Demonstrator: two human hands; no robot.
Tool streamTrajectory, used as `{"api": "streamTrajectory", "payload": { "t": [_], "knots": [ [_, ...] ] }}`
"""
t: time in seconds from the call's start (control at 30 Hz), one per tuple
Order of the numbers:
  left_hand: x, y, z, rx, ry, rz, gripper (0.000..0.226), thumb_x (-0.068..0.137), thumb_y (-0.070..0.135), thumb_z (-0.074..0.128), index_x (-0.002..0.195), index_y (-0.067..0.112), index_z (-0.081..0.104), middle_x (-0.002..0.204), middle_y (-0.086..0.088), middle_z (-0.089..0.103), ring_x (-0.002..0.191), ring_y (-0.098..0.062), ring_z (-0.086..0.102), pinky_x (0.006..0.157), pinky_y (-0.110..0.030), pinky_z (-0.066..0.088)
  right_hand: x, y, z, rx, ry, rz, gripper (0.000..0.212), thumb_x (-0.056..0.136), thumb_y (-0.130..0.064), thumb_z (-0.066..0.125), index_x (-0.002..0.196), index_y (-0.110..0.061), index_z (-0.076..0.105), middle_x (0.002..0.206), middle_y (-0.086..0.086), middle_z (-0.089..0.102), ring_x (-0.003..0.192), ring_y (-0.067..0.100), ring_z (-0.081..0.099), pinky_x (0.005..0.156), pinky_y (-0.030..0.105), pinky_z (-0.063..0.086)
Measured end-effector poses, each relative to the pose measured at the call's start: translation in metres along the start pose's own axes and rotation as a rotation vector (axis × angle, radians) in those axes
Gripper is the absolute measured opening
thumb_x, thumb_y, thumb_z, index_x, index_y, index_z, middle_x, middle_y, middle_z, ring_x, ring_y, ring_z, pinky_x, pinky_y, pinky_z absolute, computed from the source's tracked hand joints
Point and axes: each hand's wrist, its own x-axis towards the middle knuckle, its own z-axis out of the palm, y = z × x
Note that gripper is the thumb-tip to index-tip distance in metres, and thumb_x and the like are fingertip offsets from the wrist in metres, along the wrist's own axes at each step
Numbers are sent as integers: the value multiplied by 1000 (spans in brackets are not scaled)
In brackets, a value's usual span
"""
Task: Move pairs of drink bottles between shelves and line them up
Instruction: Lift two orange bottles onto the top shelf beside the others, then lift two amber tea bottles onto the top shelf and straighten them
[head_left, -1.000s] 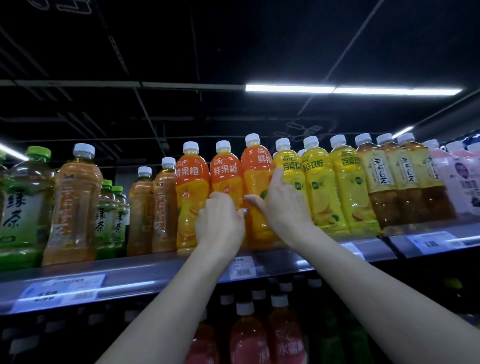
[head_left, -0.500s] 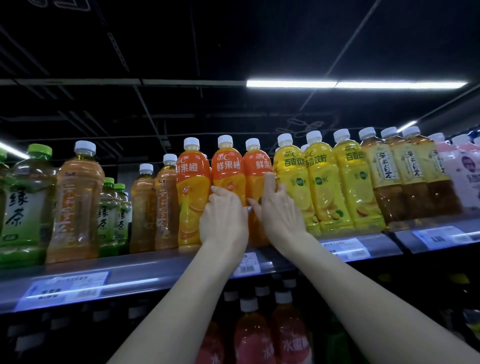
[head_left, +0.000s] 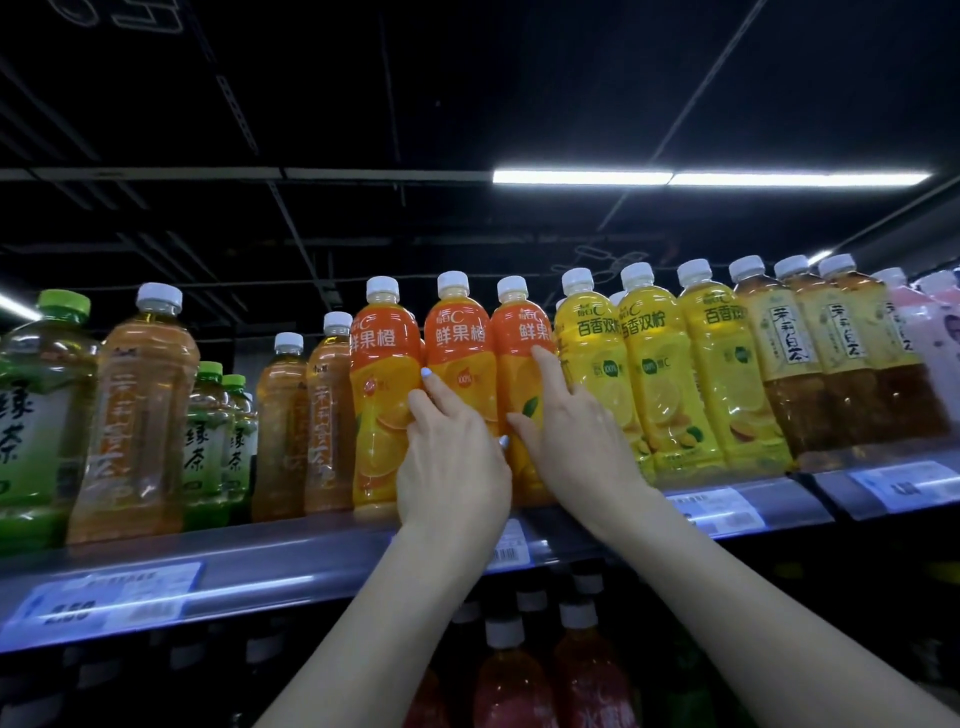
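Note:
Three orange juice bottles with white caps stand in a row on the upper shelf (head_left: 291, 566). My left hand (head_left: 452, 457) wraps the lower part of the middle orange bottle (head_left: 457, 343), index finger reaching between it and the left orange bottle (head_left: 382, 374). My right hand (head_left: 569, 441) grips the right orange bottle (head_left: 519, 338), index finger pointing up between it and the neighbouring yellow bottle (head_left: 589, 343). All three orange bottles are upright and rest on the shelf.
Yellow juice bottles (head_left: 654, 364), brown tea bottles (head_left: 795, 358) and pink bottles (head_left: 935, 332) stand to the right. Amber tea (head_left: 137, 405) and green tea bottles (head_left: 36, 415) stand to the left. Red drink bottles (head_left: 509, 680) fill the shelf below. Price tags (head_left: 104, 597) line the shelf edge.
The right orange bottle, raised above its neighbours a second ago, has come down level with them. The middle one rose briefly and settled. Both hands stayed on the bottles.

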Motion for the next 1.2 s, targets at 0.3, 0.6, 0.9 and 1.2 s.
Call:
{"api": "streamTrajectory", "payload": {
  "t": [0.3, 0.6, 0.9, 1.2],
  "knots": [
    [-12, -22, -2, -83, 92, 163, 76, 91, 46, 51, 150, 15, 15, 135, -6, 39, 125, -23, 39, 96, -33, 42, -25, -7, -5, 62, -19, -7, 61, 94, -24, 52, 148, -15, 25, 147, 9, 42, 133, 26, 42, 104, 36, 39],
    [-44, -86, -62, -274, 105, 310, 51, 86, 31, 63, 134, 20, 51, 120, 1, 56, 112, -17, 54, 94, -31, 46, -60, -54, -6, 243, 64, -153, 36, 87, -23, 65, 121, -11, 59, 118, 8, 62, 111, 27, 57, 93, 36, 45],
    [-166, -264, -126, -260, 55, -12, 25, 81, 38, 64, 104, 27, 64, 99, 9, 69, 92, -6, 65, 81, -22, 47, -179, -129, 37, 688, -225, -279, 16, 82, -17, 66, 98, -15, 61, 84, -5, 57, 74, -2, 48, 72, 6, 36],
    [-202, -384, -119, -337, 13, -582, 71, 77, 34, 73, 139, 22, 39, 135, -3, 46, 112, -15, 47, 98, -40, 43, -248, -211, 145, 723, -774, 135, 64, 81, -49, 67, 132, -28, 33, 123, -9, 45, 108, 7, 47, 84, 22, 39]
  ]
}}
